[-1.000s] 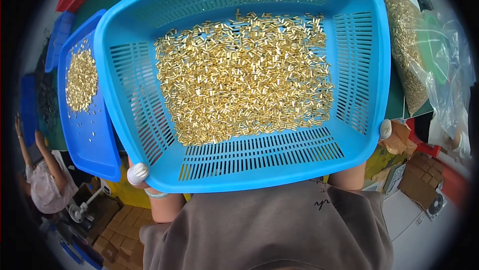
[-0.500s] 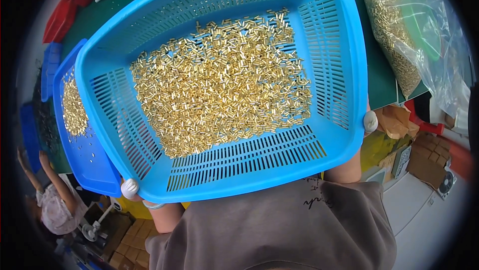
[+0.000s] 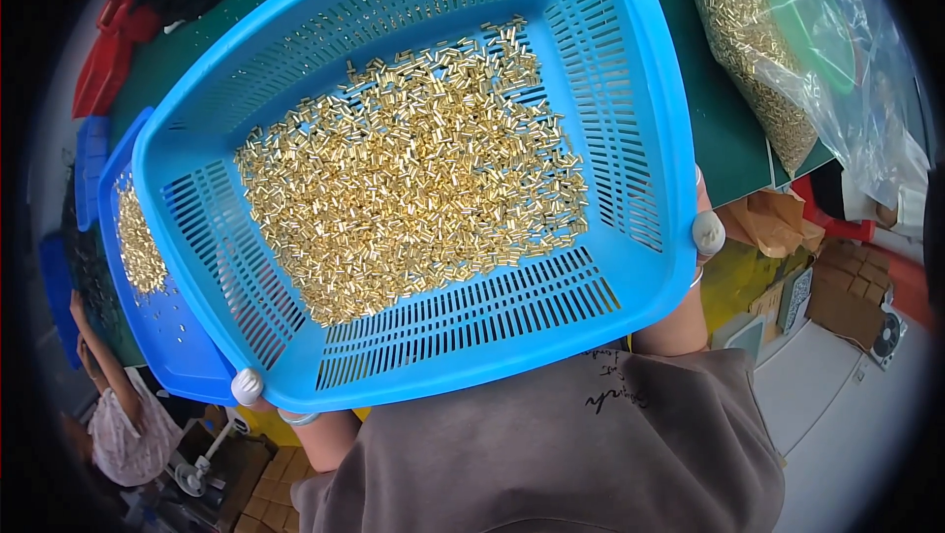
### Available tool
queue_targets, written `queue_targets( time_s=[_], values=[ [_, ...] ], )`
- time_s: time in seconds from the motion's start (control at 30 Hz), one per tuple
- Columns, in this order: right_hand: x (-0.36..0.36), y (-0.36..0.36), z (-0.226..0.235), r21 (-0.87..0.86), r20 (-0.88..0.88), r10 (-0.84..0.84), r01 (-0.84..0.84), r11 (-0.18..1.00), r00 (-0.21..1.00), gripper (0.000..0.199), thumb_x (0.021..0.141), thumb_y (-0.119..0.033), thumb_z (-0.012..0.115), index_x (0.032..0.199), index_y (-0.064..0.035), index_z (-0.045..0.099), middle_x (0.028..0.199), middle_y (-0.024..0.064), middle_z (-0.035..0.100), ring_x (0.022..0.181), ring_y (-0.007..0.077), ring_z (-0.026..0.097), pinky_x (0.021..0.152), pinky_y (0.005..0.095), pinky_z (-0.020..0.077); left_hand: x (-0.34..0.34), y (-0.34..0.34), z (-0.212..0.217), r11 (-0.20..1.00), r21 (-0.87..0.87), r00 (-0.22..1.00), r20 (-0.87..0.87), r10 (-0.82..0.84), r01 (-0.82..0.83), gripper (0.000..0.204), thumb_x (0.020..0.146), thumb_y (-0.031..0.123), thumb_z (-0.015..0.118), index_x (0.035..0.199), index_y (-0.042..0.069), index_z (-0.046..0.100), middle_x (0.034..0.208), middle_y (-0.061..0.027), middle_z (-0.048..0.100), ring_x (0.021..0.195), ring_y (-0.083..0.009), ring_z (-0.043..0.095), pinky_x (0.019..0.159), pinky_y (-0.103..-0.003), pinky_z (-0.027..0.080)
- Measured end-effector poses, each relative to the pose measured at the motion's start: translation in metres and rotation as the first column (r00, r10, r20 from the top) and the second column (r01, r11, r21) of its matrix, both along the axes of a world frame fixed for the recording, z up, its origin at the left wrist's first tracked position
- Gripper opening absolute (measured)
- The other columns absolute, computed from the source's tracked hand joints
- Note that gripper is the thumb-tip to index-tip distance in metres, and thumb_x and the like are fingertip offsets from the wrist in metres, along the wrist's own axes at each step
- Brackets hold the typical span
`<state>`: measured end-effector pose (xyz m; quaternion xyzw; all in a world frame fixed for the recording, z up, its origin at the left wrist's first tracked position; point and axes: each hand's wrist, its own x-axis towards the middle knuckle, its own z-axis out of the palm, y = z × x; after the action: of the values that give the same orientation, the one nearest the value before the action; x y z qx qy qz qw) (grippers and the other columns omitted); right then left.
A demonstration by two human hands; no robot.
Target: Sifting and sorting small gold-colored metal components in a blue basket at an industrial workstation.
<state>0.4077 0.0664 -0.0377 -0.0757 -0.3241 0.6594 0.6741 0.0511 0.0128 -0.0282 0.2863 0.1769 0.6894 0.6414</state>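
Note:
A large light-blue slotted plastic basket (image 3: pixel 472 356) is held up in front of me, its inside facing my view. Many small gold-coloured metal tubes (image 3: pixel 413 179) lie spread over its bottom. At the basket's near left corner, my left hand (image 3: pixel 250 387) grips the rim; only a white-covered fingertip and the wrist show. My right hand (image 3: pixel 707 232) grips the right side of the rim, a white-covered thumb over the edge. The other fingers of both hands are hidden beneath the basket.
Left of the basket, a darker blue tray (image 3: pixel 182 356) holds more gold pieces. A clear bag (image 3: pixel 753 51) of gold pieces lies on the green table (image 3: pixel 724 154) at right. Red bins (image 3: pixel 106 59) stand far left. Another person (image 3: pixel 133 430) works at left. Cardboard boxes (image 3: pixel 851 287) stand at right.
The basket has shifted slightly to the left with both my hands on it. The gold pieces keep about the same spread. At left, the other person's arms have moved.

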Motion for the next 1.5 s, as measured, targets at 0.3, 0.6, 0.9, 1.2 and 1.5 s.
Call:
queue_targets(
  time_s=[0.3,0.6,0.9,1.2,1.5],
  values=[
    [-0.007,-0.003,0.009,-0.110,0.086,-0.090,0.099,0.989,0.992,0.082,0.066,-0.039,0.073,0.125,0.0059,0.038,0.119,0.0244,0.048,0.106,0.0348,0.051,0.089,0.0459,0.0455,0.003,0.002,0.000,1.000,0.000,1.000,-0.006,-0.003,0.003,0.075,0.064,0.019,0.058,0.129,-0.007,0.030,0.121,-0.0259,0.043,0.107,-0.0343,0.049,0.089,-0.043,0.044],
    [-0.011,0.002,0.016,-0.028,-0.041,0.035,-0.036,0.999,0.999,0.079,0.064,-0.025,0.069,0.128,0.0064,0.036,0.124,0.0240,0.045,0.113,0.0332,0.047,0.097,0.0447,0.0364,-0.001,0.002,-0.001,1.000,-0.016,1.000,-0.010,-0.004,0.004,0.075,0.064,0.019,0.058,0.129,-0.007,0.030,0.122,-0.0259,0.042,0.107,-0.0344,0.049,0.089,-0.043,0.044],
    [-0.001,0.007,0.005,-0.188,0.125,-0.089,0.112,0.976,0.988,0.077,0.064,-0.029,0.071,0.126,0.0051,0.040,0.122,0.0236,0.047,0.111,0.0332,0.049,0.094,0.0440,0.0398,0.001,0.022,0.002,0.997,-0.075,1.000,-0.020,-0.008,0.006,0.076,0.063,0.019,0.058,0.129,-0.007,0.030,0.122,-0.0259,0.042,0.107,-0.0345,0.049,0.089,-0.043,0.044],
    [0.008,0.007,-0.007,-0.206,0.096,-0.048,0.067,0.976,0.994,0.073,0.066,-0.026,0.070,0.125,0.0048,0.041,0.121,0.0233,0.048,0.109,0.0329,0.050,0.093,0.0432,0.0410,0.006,0.018,-0.005,0.996,-0.087,1.000,-0.018,-0.007,0.006,0.076,0.063,0.019,0.058,0.129,-0.007,0.030,0.122,-0.0260,0.042,0.107,-0.0345,0.049,0.090,-0.043,0.043],
    [-0.011,0.006,0.004,-0.040,0.083,0.007,-0.004,0.999,0.997,0.063,0.071,-0.025,0.064,0.123,0.0050,0.043,0.119,0.0244,0.049,0.109,0.0340,0.051,0.094,0.0469,0.0401,0.007,0.030,-0.006,0.996,-0.089,1.000,-0.014,0.026,-0.027,0.077,0.063,0.019,0.059,0.129,-0.007,0.030,0.123,-0.0260,0.042,0.107,-0.0346,0.048,0.090,-0.044,0.043]
  ],
)
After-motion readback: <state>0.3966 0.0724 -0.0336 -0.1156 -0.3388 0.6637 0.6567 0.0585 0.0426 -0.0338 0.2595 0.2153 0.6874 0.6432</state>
